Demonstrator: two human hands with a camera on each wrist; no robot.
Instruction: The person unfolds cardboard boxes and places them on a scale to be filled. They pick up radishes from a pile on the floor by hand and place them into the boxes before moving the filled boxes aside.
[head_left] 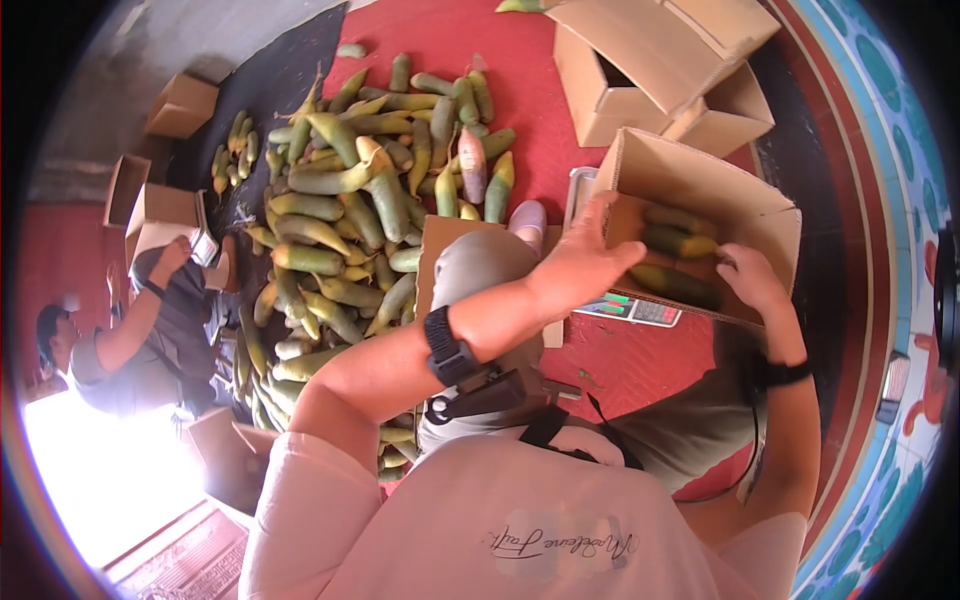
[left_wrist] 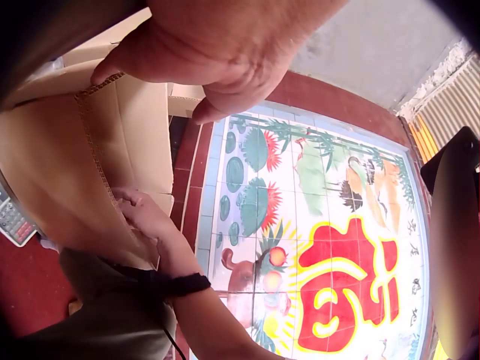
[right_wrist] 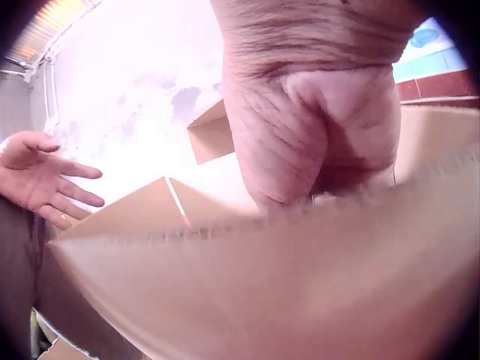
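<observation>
An open cardboard box (head_left: 690, 165) stands on a scale (head_left: 640, 310) with a keypad and a lit display. Inside lie several long green radishes (head_left: 680, 243), slightly blurred, with yellowish ends. My left hand (head_left: 592, 250) is over the box's left edge, fingers extended and spread apart; the left wrist view shows this hand (left_wrist: 217, 52) above the box rim. My right hand (head_left: 758, 280) reaches in over the near right wall, its bent fingers at the yellowish end of one radish. In the right wrist view, the box wall hides the fingertips of this hand (right_wrist: 315, 135); I cannot tell whether they grip.
A large heap of green radishes (head_left: 340, 210) covers the red floor mat (head_left: 520, 50) on the left. More cardboard boxes (head_left: 650, 60) stand beyond. Another person (head_left: 130, 340) is at far left beside boxes. A tiled, painted wall (left_wrist: 315, 225) borders the right side.
</observation>
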